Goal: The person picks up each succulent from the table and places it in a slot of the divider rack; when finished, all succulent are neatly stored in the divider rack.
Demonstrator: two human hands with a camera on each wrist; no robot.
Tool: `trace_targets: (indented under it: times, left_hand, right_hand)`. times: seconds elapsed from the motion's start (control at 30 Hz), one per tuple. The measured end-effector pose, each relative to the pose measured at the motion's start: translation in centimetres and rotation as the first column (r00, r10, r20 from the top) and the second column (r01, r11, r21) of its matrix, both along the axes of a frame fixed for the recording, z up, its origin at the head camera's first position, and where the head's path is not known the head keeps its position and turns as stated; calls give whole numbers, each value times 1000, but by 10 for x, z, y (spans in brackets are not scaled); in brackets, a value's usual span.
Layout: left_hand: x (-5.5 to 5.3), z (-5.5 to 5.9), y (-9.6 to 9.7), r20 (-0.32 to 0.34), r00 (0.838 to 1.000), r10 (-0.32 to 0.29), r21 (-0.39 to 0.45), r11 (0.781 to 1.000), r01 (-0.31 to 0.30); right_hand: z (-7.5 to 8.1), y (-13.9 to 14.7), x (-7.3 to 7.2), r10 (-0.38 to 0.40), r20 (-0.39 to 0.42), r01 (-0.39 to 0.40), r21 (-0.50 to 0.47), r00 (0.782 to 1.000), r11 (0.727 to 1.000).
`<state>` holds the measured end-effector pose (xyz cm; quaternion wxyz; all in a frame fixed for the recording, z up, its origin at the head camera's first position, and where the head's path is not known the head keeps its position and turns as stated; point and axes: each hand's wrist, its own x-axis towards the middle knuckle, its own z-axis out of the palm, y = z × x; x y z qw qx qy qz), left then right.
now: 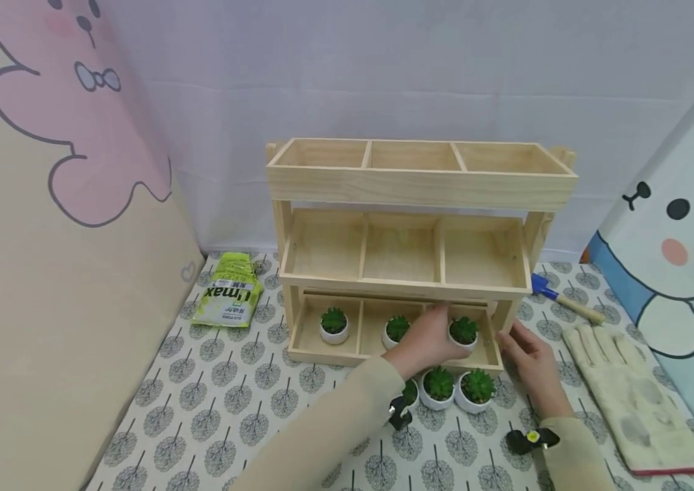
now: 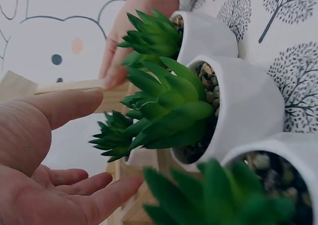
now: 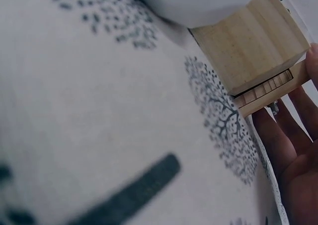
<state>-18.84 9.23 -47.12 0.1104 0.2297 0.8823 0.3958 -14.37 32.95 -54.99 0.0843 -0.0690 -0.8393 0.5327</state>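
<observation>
My left hand (image 1: 429, 337) reaches into the right compartment of the wooden shelf's bottom tier, around a small white potted succulent (image 1: 463, 333). In the left wrist view its thumb and fingers stand apart, with the shelf's succulent (image 2: 115, 136) beyond them. My right hand (image 1: 531, 365) touches the right end of the wooden shelf (image 1: 420, 187) with mostly straight fingers, seen beside the wood in the right wrist view. One potted succulent (image 1: 334, 326) sits in the left compartment, another (image 1: 396, 329) in the middle one. Three more, including this succulent (image 1: 475, 390), stand on the cloth before the shelf.
A green and white bag (image 1: 230, 293) lies left of the shelf. To the right are a blue-headed shovel (image 1: 568, 300) with a wooden handle and pale work gloves (image 1: 635, 402). Tree-patterned cloth (image 1: 218, 409) covers the table. The two upper tiers hold no pots.
</observation>
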Motion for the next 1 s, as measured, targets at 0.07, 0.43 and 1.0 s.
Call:
trace_targets:
  times: [0.07, 0.43, 1.0]
  left_hand:
    - [3, 3, -7, -11, 1000, -25, 29, 999, 25]
    - [26, 4, -38, -2, 998, -65, 83, 994, 65]
    - [62, -23, -94, 103, 991, -91, 265, 962, 61]
  right_hand:
    - [-1, 1, 0, -4, -1, 4, -3, 1000, 1000]
    - [-1, 3, -1, -11, 21, 11, 14, 1000, 1000]
    - [0, 0, 0, -7, 38, 6, 31, 999, 999]
